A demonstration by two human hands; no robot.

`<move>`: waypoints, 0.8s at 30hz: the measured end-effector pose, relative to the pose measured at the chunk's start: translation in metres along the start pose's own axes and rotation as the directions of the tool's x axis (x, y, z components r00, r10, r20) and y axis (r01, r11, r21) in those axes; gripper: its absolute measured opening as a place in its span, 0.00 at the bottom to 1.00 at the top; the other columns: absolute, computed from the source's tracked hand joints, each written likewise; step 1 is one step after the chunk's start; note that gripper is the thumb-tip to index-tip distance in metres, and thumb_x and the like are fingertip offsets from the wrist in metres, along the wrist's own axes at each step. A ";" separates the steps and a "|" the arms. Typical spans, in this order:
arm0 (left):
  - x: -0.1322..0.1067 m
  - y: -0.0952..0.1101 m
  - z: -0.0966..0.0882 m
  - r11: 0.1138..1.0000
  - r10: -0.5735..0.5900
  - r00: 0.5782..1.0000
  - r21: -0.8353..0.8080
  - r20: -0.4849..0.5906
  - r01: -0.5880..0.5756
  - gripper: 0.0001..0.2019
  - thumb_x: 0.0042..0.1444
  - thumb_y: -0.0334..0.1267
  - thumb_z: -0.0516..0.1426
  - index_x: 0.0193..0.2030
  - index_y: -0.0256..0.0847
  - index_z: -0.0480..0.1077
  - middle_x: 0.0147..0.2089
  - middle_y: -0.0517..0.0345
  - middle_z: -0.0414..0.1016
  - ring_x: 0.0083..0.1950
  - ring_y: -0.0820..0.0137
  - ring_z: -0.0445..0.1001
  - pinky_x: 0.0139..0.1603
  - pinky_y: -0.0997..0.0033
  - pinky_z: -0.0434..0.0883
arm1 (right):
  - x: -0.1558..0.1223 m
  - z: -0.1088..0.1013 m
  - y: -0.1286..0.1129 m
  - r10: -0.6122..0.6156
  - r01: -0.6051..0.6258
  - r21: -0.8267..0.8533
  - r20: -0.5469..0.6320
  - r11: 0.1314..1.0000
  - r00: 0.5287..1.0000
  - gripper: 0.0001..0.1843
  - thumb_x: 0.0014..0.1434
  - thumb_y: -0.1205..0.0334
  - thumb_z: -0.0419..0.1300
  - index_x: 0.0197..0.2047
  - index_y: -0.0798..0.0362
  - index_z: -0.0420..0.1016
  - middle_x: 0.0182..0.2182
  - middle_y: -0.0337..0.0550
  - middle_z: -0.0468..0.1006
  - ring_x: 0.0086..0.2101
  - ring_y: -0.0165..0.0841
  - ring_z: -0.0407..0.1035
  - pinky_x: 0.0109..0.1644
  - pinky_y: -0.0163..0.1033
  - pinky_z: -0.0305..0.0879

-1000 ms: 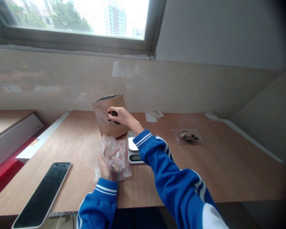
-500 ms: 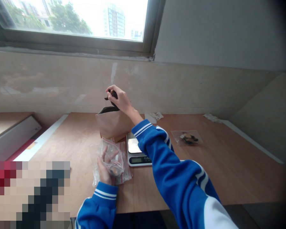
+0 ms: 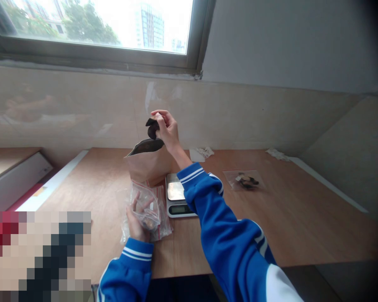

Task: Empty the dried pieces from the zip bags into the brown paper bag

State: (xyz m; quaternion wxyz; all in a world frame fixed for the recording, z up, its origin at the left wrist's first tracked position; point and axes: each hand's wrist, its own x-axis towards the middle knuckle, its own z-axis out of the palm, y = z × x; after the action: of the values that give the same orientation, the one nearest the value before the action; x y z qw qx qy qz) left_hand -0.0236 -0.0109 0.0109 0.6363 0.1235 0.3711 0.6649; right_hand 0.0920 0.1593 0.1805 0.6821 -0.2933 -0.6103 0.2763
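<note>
My right hand is raised and pinches a dark, dried-looking piece just above the mouth of a kraft paper bag. The piece does not touch the bag. The bag's dark inner lining shows at its open top. My left hand is low on the table, wrapped in a clear zip bag with red-edged seals. Small brownish contents sit inside that bag, partly hidden by my fingers and the plastic.
A digital kitchen scale stands just right of the paper bag, under my right forearm. Farther right, a small clear bag of dark pieces lies on the wooden table. White paper scraps lie by the wall. A pixelated patch covers the lower left.
My right hand has risen from the front of the paper bag to above its mouth, still pinching the dark piece. The paper bag now sits lower and more upright. My left hand has barely moved.
</note>
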 end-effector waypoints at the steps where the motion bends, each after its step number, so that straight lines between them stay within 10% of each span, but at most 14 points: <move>1: -0.001 0.001 0.001 1.000 -0.002 1.000 0.000 0.005 0.002 0.23 0.65 0.49 0.44 0.63 0.47 0.61 0.36 0.49 0.79 0.21 0.69 0.75 0.20 0.71 0.73 | -0.001 -0.002 -0.001 -0.001 0.001 0.003 0.036 1.000 0.999 0.21 0.61 0.42 0.49 0.40 0.52 0.69 0.28 0.36 0.69 0.22 0.24 0.59 0.23 0.29 0.55; 9: -0.001 -0.001 -0.002 0.997 0.057 0.998 0.050 0.038 -0.059 0.21 0.66 0.46 0.41 0.61 0.47 0.63 0.35 0.53 0.80 0.23 0.67 0.76 0.22 0.69 0.74 | -0.006 -0.010 -0.006 -0.101 0.187 -0.147 0.458 0.971 0.883 0.12 0.58 0.56 0.56 0.35 0.55 0.76 0.28 0.37 0.74 0.28 0.26 0.65 0.32 0.30 0.60; 18: 0.002 -0.002 -0.003 0.998 0.047 0.999 0.028 0.025 -0.047 0.22 0.65 0.47 0.43 0.62 0.45 0.61 0.35 0.50 0.79 0.22 0.67 0.75 0.20 0.71 0.73 | -0.015 -0.005 -0.015 -0.098 0.456 -0.450 0.621 0.768 0.778 0.14 0.64 0.52 0.55 0.40 0.50 0.78 0.38 0.41 0.79 0.39 0.31 0.71 0.43 0.33 0.61; 24: -0.001 -0.001 0.000 0.998 0.047 0.998 0.040 0.032 -0.048 0.23 0.67 0.45 0.40 0.64 0.44 0.59 0.34 0.51 0.79 0.20 0.70 0.73 0.19 0.73 0.72 | -0.021 -0.010 -0.016 -0.140 0.435 -0.513 0.515 0.740 0.846 0.20 0.66 0.45 0.49 0.47 0.52 0.69 0.33 0.41 0.75 0.32 0.31 0.68 0.37 0.35 0.62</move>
State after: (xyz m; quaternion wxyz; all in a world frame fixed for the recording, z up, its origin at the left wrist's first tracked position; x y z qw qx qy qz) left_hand -0.0225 -0.0121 0.0106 0.6232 0.1556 0.3718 0.6702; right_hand 0.1002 0.1327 0.1774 0.4272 -0.3261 -0.8432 0.0109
